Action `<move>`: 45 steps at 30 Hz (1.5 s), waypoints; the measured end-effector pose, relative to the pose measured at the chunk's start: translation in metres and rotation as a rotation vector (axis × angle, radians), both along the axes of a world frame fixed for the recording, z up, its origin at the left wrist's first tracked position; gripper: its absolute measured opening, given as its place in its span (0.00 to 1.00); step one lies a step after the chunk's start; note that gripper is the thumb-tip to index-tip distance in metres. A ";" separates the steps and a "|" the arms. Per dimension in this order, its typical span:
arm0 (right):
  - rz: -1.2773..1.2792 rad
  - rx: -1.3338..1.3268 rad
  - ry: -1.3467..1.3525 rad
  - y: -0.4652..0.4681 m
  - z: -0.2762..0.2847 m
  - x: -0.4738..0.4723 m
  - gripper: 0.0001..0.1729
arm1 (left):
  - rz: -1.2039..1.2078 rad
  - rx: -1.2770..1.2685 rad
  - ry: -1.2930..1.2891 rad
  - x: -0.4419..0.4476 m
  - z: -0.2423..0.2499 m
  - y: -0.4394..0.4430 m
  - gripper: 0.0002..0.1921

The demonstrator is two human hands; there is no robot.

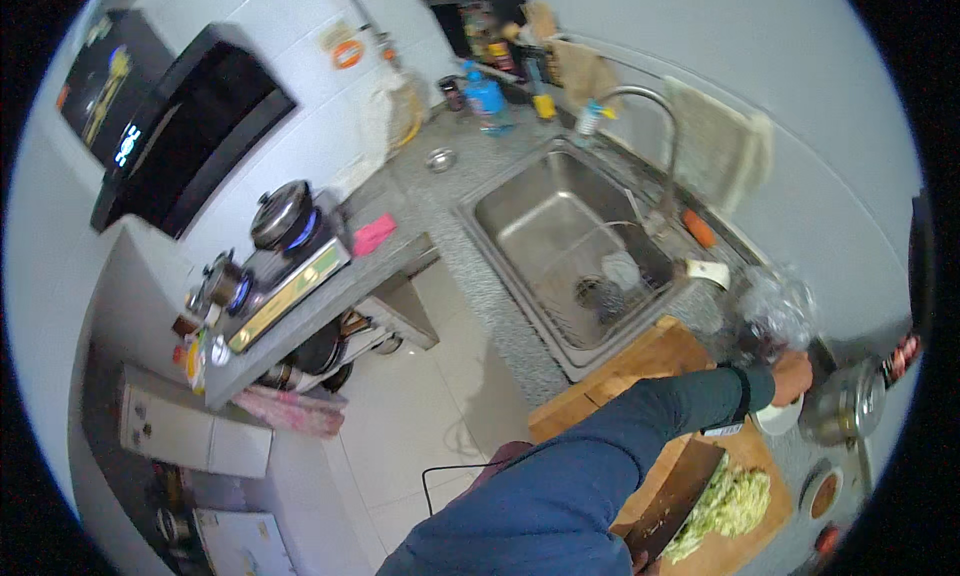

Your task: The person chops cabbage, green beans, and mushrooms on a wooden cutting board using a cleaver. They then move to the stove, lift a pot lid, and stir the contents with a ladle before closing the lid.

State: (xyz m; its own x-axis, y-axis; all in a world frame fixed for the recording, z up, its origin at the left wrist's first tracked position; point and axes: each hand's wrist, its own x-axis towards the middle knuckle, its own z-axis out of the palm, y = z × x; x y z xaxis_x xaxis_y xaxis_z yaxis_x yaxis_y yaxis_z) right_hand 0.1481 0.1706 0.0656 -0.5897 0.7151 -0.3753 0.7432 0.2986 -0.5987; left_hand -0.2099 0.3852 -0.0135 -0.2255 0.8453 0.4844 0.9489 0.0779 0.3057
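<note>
My left arm, in a dark blue sleeve, reaches across the wooden cutting board (pixel 750 550). My left hand (pixel 792 378) is over a small white bowl (pixel 781 417), beside a clear plastic bag (pixel 776 306) with something dark in it. Its fingers are blurred, so I cannot tell whether they grip anything. At the bottom edge, my right hand (pixel 642 563) is partly cut off by the frame and grips the handle end of a cleaver (pixel 675 497). The wide blade lies against a pile of chopped pale green cabbage (pixel 727 505) on the board.
Beyond the board is a stainless steel sink (pixel 517 238) with a curved faucet (pixel 671 125). A glass jar (pixel 844 403) and a bowl of brown seasoning (pixel 823 495) stand at the right. Across the floor, a lidded pot (pixel 281 216) and a smaller pot (pixel 225 282) sit over lit burners.
</note>
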 end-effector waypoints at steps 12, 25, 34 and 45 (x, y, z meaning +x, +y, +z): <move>0.172 0.028 0.131 -0.001 0.002 -0.037 0.15 | -0.113 -0.090 -0.234 0.078 -0.020 -0.269 0.07; 0.146 0.111 0.095 -0.009 0.009 0.025 0.05 | -0.348 -0.191 -0.109 0.115 -0.053 -0.373 0.17; 0.337 0.237 -0.056 -0.028 0.026 0.010 0.07 | -0.241 -0.207 -0.103 0.117 -0.046 -0.383 0.18; 0.365 0.225 -0.126 -0.035 0.030 0.007 0.07 | -0.220 -0.260 -0.124 0.116 -0.044 -0.375 0.17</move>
State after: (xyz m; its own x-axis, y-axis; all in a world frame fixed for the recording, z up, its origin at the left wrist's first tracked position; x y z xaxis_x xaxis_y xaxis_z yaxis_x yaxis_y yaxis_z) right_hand 0.1550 0.1361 0.0956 -0.7779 0.5410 -0.3196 0.6283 0.6670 -0.4004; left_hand -0.0941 0.0106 -0.0574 -0.0679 0.9715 0.2269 0.9084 -0.0339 0.4167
